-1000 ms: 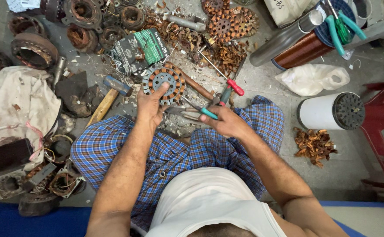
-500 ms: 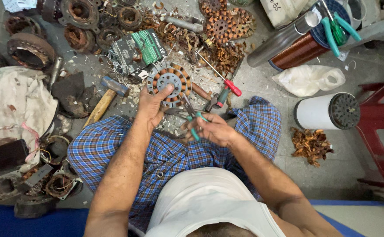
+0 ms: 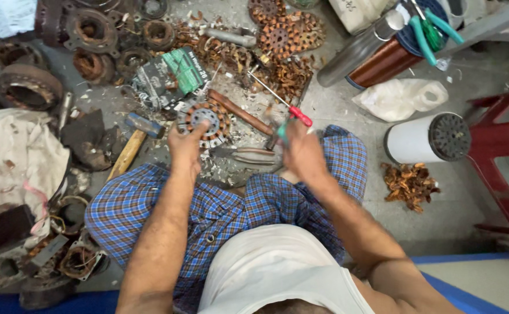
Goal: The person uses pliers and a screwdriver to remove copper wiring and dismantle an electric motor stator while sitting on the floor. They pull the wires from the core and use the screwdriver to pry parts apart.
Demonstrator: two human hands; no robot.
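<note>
Under your left hand (image 3: 186, 142) the round copper-wound stator (image 3: 205, 119) lies flat; your right hand (image 3: 302, 152) grips green-handled pliers (image 3: 282, 131) beside it.

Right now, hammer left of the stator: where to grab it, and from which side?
Take the hammer by its bare wooden handle, low near the knee, coming from above. It lies flat, head toward the stator under the left hand, so that handle end is the free part.
</note>
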